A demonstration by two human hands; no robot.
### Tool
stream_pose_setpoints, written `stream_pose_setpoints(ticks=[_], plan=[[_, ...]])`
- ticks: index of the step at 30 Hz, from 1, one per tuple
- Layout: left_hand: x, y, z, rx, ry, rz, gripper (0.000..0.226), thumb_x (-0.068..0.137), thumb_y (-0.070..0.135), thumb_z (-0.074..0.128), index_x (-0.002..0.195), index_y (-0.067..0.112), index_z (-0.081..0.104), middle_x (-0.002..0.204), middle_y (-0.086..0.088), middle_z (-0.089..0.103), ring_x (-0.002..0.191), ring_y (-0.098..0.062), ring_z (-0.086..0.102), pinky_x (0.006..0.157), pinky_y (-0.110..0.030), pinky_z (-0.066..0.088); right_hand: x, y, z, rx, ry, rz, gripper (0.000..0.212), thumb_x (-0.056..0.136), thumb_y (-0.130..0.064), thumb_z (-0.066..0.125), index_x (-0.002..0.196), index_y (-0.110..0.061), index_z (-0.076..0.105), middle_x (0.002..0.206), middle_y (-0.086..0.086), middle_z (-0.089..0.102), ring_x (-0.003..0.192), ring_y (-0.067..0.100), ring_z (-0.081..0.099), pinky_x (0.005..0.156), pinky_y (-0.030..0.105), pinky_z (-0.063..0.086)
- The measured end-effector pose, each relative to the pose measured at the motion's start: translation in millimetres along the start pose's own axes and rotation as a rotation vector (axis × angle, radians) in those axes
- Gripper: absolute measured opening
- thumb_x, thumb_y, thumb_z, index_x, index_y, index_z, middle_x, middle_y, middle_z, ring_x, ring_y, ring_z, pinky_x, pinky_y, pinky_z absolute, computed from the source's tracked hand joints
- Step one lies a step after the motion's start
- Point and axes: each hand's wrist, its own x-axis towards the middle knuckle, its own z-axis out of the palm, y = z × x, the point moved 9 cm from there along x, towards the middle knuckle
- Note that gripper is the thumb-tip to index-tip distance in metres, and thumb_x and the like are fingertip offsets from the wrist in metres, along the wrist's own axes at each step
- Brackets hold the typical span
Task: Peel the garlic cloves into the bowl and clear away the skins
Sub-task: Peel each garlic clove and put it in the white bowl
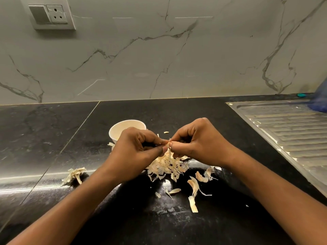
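Hands: 2, both centre frame above the black counter (53, 138), fingertips meeting.
- Left hand (136, 147): fingers curled, thumb and fingers pinching a garlic piece (169, 144).
- Right hand (196, 142): fingers curled, pinching the same garlic piece from the other side.
- The garlic piece is mostly hidden by fingertips, so I cannot tell how much skin is left on it. One strip of skin hangs from it toward the pile below.

Bowl (120, 128): 1, white, upright on the counter, just behind the left hand, which partly covers it. Contents not readable.

Skins:
- Main pile (168, 167): 1, directly under the hands, centre frame.
- Separate clump (75, 175): 1, left of centre, well apart from the pile.
- Loose pieces (193, 188): at least 6, mostly lower right of the pile; 1 small one beside the bowl.

Surroundings: 1 steel drainboard (292, 131) at right; 1 switch-and-socket plate (51, 15) upper left on the marble wall; 1 blue object (320, 99) at the right edge, blurred.
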Motion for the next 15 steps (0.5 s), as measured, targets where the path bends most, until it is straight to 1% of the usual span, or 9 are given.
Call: stream_pose_setpoints(ticks=[2,5,7,8,11,15], plan=[[1,-1,0,-0.033,0.001,-0.013,0.011,0.089,0.007,0.082,0.099,0.012,0.085,0.080,0.000,0.080,0.077,-0.026,0.076,0.074,-0.054,0.063,0,-2,0,-0.010,0.032,-0.029,0.010,0.092,-0.017,0.081,0.089,-0.008,0.085,0.072,-0.001,0.078,0.064,0.018,0.077,0.062,0.045,0.066],[1,-3,-1,-0.086,0.009,-0.021,0.016,0.087,0.002,0.081,0.102,0.007,0.083,0.083,-0.001,0.081,0.080,-0.022,0.079,0.077,-0.039,0.066,0,-4,-1,-0.013,0.080,-0.061,0.010,0.091,-0.017,0.080,0.088,-0.008,0.085,0.071,-0.001,0.078,0.060,0.018,0.075,0.058,0.045,0.064],[1,-1,-2,-0.129,0.021,-0.021,0.017,0.085,0.000,0.081,0.102,0.005,0.082,0.086,-0.002,0.082,0.081,-0.020,0.080,0.077,-0.031,0.065,1,-1,-3,0.047,0.090,-0.034,0.008,0.091,-0.012,0.080,0.091,-0.005,0.084,0.075,0.002,0.079,0.064,0.019,0.077,0.061,0.041,0.067],[1,-1,-3,-0.167,0.033,-0.028,0.017,0.084,0.000,0.081,0.101,0.004,0.082,0.088,-0.003,0.082,0.080,-0.021,0.080,0.076,-0.029,0.065,1,1,-5,0.102,0.088,-0.008,0.008,0.092,-0.010,0.080,0.093,-0.003,0.083,0.079,0.005,0.080,0.067,0.021,0.078,0.064,0.039,0.067],[2,-1,-7,-0.261,0.064,-0.060,0.019,0.081,0.005,0.081,0.100,0.004,0.081,0.092,-0.008,0.082,0.082,-0.028,0.080,0.077,-0.033,0.066,2,7,-8,0.267,0.067,0.067,0.010,0.094,-0.007,0.077,0.099,0.000,0.081,0.087,0.011,0.081,0.076,0.027,0.080,0.070,0.032,0.067],[2,0,-7,-0.270,0.073,-0.061,0.021,0.078,0.012,0.081,0.098,0.006,0.081,0.091,-0.006,0.082,0.080,-0.026,0.080,0.076,-0.031,0.066,2,9,-4,0.301,0.021,0.095,0.012,0.094,-0.008,0.077,0.102,0.000,0.081,0.090,0.010,0.082,0.081,0.028,0.080,0.074,0.032,0.067]])
